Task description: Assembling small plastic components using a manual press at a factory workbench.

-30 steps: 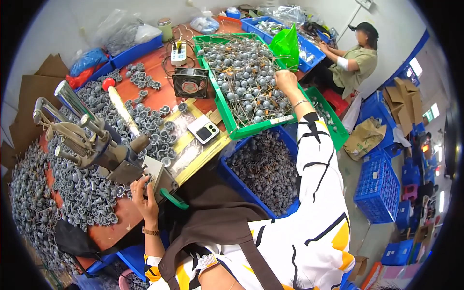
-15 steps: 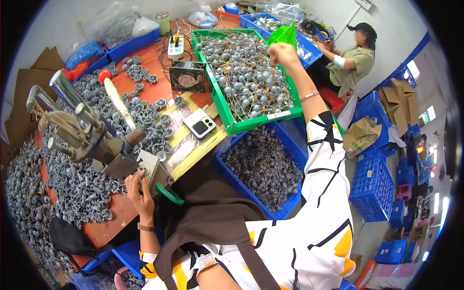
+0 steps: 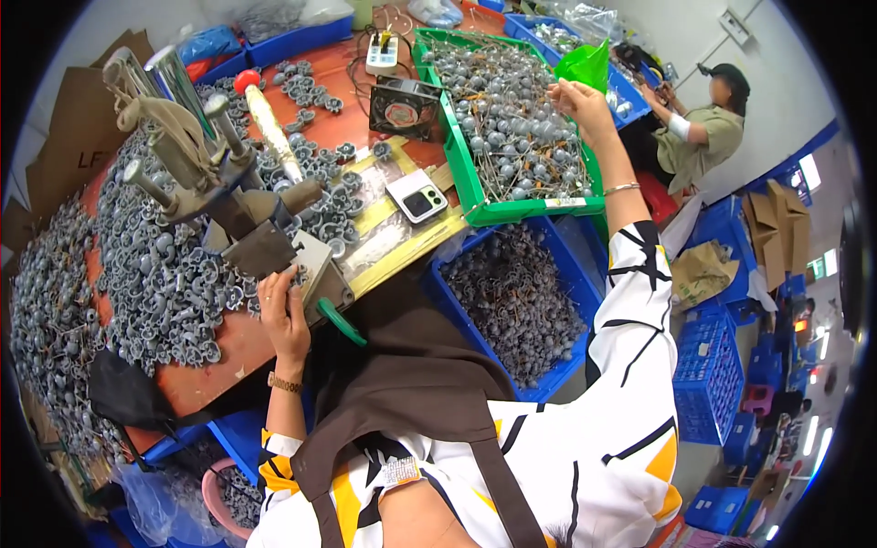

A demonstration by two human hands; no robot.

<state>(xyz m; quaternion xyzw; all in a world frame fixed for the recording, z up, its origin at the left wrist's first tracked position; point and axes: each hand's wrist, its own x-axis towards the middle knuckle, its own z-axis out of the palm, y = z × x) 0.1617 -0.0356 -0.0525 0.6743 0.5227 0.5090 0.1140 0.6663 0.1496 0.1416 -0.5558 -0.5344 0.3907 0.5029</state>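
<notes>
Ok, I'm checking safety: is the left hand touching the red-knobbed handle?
Apart. The head view shows dark metal parts between the left hand and the red-knobbed handle.

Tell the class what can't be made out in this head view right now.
All in the head view:
What, if anything, the left hand pinches: too small beside the metal press.
What, if anything, the right hand holds: too small and blurred.
The blue bin's floor: hidden by grey parts.
The jar's top: cut off by the upper edge.
</notes>
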